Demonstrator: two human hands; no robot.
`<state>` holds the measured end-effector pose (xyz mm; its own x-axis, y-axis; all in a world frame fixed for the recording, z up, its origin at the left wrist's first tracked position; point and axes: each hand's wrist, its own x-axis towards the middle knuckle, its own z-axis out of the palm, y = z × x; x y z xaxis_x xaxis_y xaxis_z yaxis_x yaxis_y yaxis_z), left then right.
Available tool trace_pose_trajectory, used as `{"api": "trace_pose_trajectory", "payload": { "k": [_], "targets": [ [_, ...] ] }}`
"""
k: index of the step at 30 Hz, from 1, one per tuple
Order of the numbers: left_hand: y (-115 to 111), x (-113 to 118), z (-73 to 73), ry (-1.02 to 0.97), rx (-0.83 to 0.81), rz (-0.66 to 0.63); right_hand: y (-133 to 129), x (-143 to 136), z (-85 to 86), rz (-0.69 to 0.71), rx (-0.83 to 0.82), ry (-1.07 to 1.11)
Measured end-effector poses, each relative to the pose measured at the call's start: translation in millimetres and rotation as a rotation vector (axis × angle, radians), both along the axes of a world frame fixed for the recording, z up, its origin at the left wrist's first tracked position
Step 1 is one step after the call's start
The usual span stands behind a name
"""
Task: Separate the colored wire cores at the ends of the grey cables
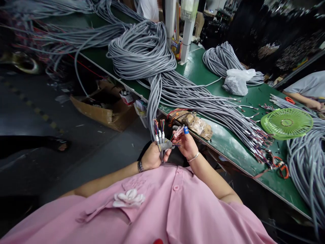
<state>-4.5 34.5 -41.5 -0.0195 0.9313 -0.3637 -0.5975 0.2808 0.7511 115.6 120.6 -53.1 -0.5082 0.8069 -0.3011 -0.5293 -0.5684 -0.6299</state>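
Green table [194, 74], snag risk

Over its edge, a hanging cable bundle [154, 91] could drag at left hand [152, 155] and right hand [189, 147], the left clasping cable ends [159, 135], the right pinching a pinkish piece [179, 131]; hard pulling might snap thin wires [162, 124].

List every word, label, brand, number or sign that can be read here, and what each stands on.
No text reads with certainty.
Yellow box beside the post: dark lettering, too small and blurred to read.
Fan hub: a small mark, too small to read.
Red-and-white carton below the table: any print is too blurred.
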Motion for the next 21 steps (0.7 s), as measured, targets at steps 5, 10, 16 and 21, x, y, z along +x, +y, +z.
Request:
{"api": "trace_pose_trajectory", "payload": {
  "k": [5,10,16,21],
  "targets": [
    [3.0,1.1,-1.5,0.028,-0.028,0.008,5.7,-1.7,-1.7,-0.016,-0.088,0.000],
    [3.6,1.1,-4.5,0.061,-0.044,-0.003,5.3,-3.8,-3.5,-0.043,-0.070,-0.011],
    [-0.8,-0.2,-3.5,0.058,-0.020,0.008,2.6,0.4,-0.2,0.032,-0.075,0.021],
    [-8.6,-1.4,0.3,0.070,0.030,-0.012,2.0,5.7,2.0,0.060,-0.050,0.025]
  ]
}}
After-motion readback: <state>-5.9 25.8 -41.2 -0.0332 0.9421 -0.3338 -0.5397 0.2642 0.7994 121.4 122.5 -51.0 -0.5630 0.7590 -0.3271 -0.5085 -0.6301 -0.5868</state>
